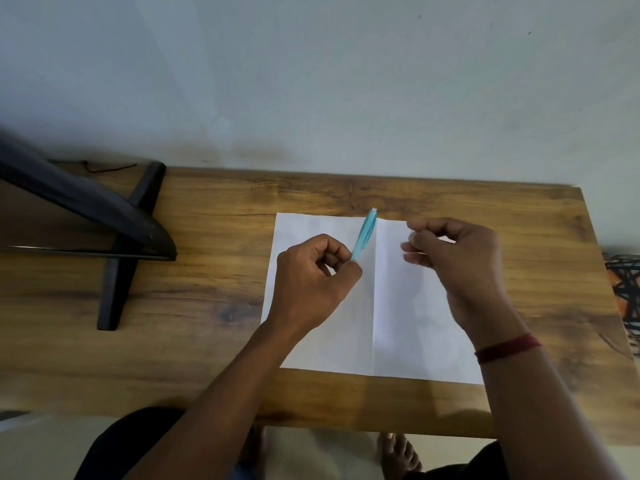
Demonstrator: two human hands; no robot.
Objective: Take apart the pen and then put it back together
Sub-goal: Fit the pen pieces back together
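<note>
My left hand (311, 282) grips the lower end of a light blue pen barrel (365, 233), which points up and away over the white sheet of paper (398, 323). To the right of the pen and apart from it, my right hand (457, 258) hovers with its fingertips pinched together. It is blurred, and I cannot tell whether a small part sits between the fingers. Both hands are above the paper, which lies flat on the wooden table (207, 306) with a crease down its middle.
A black monitor (79, 199) on a cross-shaped stand (121, 271) occupies the table's left side, with a thin cable behind it. A grey wall rises behind the table. A patterned object (623, 285) sits past the right edge. My bare feet show below the front edge.
</note>
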